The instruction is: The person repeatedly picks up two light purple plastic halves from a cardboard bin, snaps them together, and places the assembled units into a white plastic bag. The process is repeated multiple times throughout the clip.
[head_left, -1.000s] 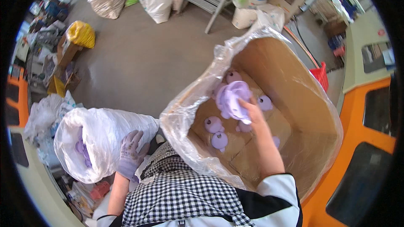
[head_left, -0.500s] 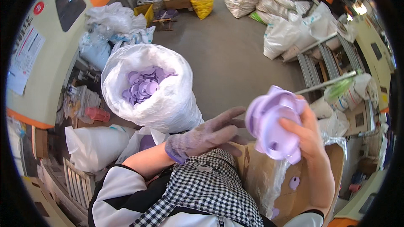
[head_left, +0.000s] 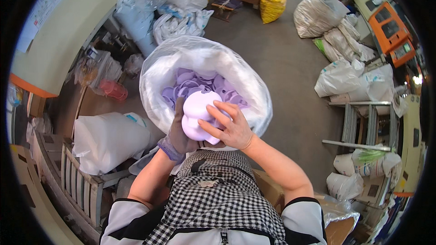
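Grip: stack of pale purple plastic pieces point(head_left: 198, 117) clasped between both hands; gloved left hand point(head_left: 180, 132) cupping its left side and underside, bare right hand point(head_left: 229, 127) closed over its right side, fingers point(head_left: 217, 119) spread across the top.
Location: held just above the near rim of the clear plastic bag point(head_left: 160, 70), over its open mouth.
Bag contents: many loose purple pieces point(head_left: 190, 81) of the same kind, already lying inside; bag appears partly filled.
Progress, judged: stack not yet released; earlier pieces in.
Surroundings: white sack point(head_left: 109, 138) to the left, yellow bag point(head_left: 271, 3) beyond, concrete floor point(head_left: 290, 63).
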A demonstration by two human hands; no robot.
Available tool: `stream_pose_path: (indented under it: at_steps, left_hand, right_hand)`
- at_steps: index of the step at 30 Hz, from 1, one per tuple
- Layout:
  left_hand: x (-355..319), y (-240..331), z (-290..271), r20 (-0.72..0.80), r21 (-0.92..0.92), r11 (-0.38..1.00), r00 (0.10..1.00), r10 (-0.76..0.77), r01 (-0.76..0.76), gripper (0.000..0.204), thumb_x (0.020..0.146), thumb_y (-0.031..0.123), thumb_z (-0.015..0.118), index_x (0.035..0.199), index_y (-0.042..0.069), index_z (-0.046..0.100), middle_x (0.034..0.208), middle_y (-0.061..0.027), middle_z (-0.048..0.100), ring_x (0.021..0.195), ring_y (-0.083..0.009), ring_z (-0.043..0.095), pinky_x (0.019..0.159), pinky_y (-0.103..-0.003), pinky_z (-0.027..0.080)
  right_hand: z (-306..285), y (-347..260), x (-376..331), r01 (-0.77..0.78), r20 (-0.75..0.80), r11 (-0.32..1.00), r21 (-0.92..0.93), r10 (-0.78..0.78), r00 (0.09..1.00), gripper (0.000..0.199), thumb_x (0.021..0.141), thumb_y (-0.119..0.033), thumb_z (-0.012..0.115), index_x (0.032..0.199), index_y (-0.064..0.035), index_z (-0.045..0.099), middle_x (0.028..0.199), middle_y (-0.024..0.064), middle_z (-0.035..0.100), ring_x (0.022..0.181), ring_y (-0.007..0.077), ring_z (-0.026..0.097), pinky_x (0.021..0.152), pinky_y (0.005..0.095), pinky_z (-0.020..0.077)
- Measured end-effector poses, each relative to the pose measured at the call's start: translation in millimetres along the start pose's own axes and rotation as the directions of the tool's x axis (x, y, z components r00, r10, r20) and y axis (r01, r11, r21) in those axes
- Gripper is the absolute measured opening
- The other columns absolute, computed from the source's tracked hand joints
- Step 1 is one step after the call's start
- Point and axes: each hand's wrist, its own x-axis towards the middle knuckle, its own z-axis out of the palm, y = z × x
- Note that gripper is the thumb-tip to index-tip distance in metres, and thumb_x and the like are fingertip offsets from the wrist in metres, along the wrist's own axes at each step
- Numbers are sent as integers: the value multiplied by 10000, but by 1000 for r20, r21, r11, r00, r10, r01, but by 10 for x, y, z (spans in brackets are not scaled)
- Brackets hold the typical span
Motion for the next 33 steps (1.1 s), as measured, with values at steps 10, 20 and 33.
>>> stream_pose_path:
  at_steps: [10,20,33]
  left_hand:
    - [107,333,-360,146,520,756,914,380,-397,729,959,575,513,1462,61,392,1389,-152,534,1246,-289,564,1081,-447,449]
    - [208,207,-351,-95,239,968,990,103,-78,772,913,500,613,1498,80,334,1398,-128,522,1249,-274,560,1069,-436,454]
    - [144,551,-121,35,459,858,970,241,-229,1051,654,313,734,1554,130,222,1391,-127,475,1247,-290,534,1061,-417,444]
  right_hand:
    - [340,266,123,-295,239,918,263,234,942,585,789,-20,652,1350,-171,590,1380,164,451,1306,401,480,1080,510,450]
    - [257,324,120,-538,449,787,302,380,809,763,709,73,690,1400,-218,549,1485,223,358,1372,436,396,1118,589,349]
    - [113,487,166,-681,590,4,732,495,638,1133,693,8,790,1582,-61,91,1612,194,206,1500,322,205,1204,437,195]
